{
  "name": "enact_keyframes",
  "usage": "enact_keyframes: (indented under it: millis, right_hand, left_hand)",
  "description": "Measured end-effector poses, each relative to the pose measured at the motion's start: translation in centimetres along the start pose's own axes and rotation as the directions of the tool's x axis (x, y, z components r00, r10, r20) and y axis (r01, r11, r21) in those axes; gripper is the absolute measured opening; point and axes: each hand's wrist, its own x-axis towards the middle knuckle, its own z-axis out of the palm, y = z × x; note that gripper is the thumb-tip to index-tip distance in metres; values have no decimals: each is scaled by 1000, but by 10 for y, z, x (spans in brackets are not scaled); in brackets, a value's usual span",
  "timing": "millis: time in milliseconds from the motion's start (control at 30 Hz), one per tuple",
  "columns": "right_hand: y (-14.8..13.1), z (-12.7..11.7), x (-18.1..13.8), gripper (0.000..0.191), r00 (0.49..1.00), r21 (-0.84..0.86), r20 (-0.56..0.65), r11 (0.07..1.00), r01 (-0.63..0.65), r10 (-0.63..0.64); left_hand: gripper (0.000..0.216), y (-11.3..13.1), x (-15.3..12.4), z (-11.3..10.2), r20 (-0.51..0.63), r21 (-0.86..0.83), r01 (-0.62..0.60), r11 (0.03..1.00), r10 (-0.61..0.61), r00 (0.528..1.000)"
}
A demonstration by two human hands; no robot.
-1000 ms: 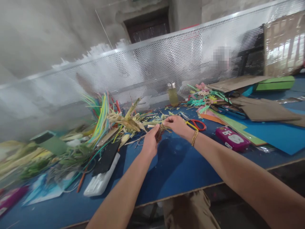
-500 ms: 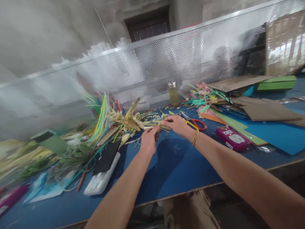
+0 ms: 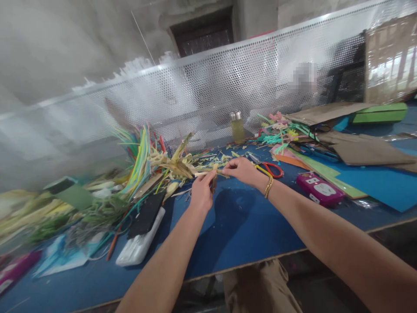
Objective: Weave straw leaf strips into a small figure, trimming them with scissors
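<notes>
Low above the table, my left hand (image 3: 202, 191) is closed, its thumb and index finger pinching a pale dried husk strip (image 3: 216, 167). The strip shows in the small gap between my hands. My right hand (image 3: 243, 171) also pinches it with thumb and fingertips, from the other side. Beyond my left hand lies a bundle of dried husks (image 3: 176, 166), with husk scraps (image 3: 228, 154) scattered behind my fingers. Scissors with red and yellow handles (image 3: 275, 170) rest beside my right wrist, partly covered by it.
Left of my arms are coloured stems (image 3: 138, 152), a black phone-like slab (image 3: 146, 215) on a white pack (image 3: 140, 245), and green fibres (image 3: 104, 206). On the right lie a purple box (image 3: 319, 189), coloured sheets (image 3: 374, 182) and brown cardboard (image 3: 368, 150). A bottle (image 3: 237, 130) stands behind, before a perforated metal screen (image 3: 202, 82).
My hands have moved slightly apart, the right one a little to the right. More of the pale strip shows between my fingertips.
</notes>
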Motion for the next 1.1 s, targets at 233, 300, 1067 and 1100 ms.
enact_keyframes:
  millis: [233,300,1067,1100]
  right_hand:
    - [-3,-1,-1,29,1000,-2,7,1000,5,-5]
    - [-4,-1,-1,28,1000,5,10,1000,1,-1]
    - [-3,0,0,40,997,-38,-36,996,-75,74]
    - [-4,0,0,39,996,-42,-29,996,-81,80]
  left_hand:
    - [29,-3,0,-1,55,29,-13,999,11,998]
    - [28,-5,1,-2,66,44,-22,999,19,998]
    - [23,-6,8,-7,-20,33,-46,998,47,999]
    - [24,-6,8,-7,-21,34,-47,998,47,999]
